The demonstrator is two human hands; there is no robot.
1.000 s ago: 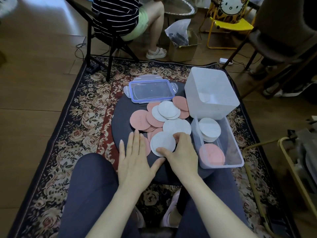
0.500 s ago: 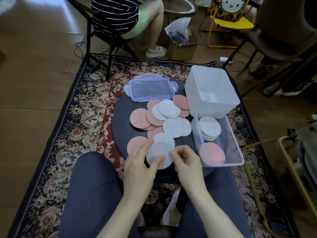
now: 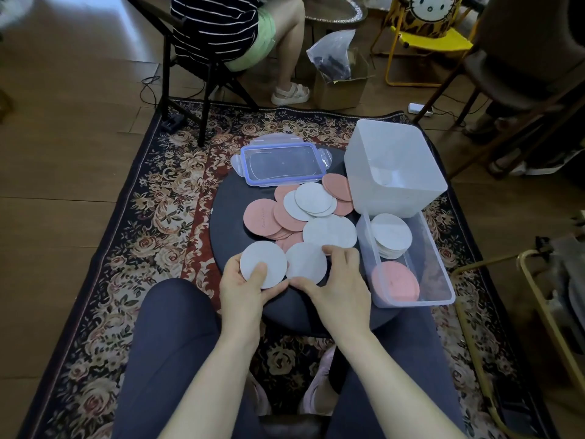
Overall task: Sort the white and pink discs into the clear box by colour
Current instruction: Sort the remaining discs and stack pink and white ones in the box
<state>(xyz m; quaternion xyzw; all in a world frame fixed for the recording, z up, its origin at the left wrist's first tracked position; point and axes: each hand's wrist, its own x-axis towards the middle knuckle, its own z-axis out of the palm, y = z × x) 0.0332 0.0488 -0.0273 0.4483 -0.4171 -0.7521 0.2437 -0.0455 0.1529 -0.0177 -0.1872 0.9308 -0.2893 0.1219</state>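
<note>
My left hand (image 3: pixel 243 289) holds a white disc (image 3: pixel 262 263) by its near edge, thumb on top. Beside it, my right hand (image 3: pixel 340 286) grips a second white disc (image 3: pixel 306 263) between thumb and fingers. Both discs sit at the near edge of the dark round table (image 3: pixel 224 223). A loose pile of pink discs (image 3: pixel 262 217) and white discs (image 3: pixel 315 198) lies behind them, with a large white disc (image 3: pixel 330 231) on top. The clear box (image 3: pixel 443 280) at the right holds a white stack (image 3: pixel 391 234) at its far end and a pink stack (image 3: pixel 395 282) at its near end.
A clear lid with a blue rim (image 3: pixel 281 163) lies at the table's far edge. A tall white tub (image 3: pixel 392 166) stands behind the clear box. A seated person (image 3: pixel 228 30) on a chair is beyond the floral rug (image 3: pixel 152 223). A gold-framed rack (image 3: pixel 538 280) stands at the right.
The single white disc held between both hands has become two: my left hand carried one to the left, covering the pink disc there, while my right hand keeps the other.
</note>
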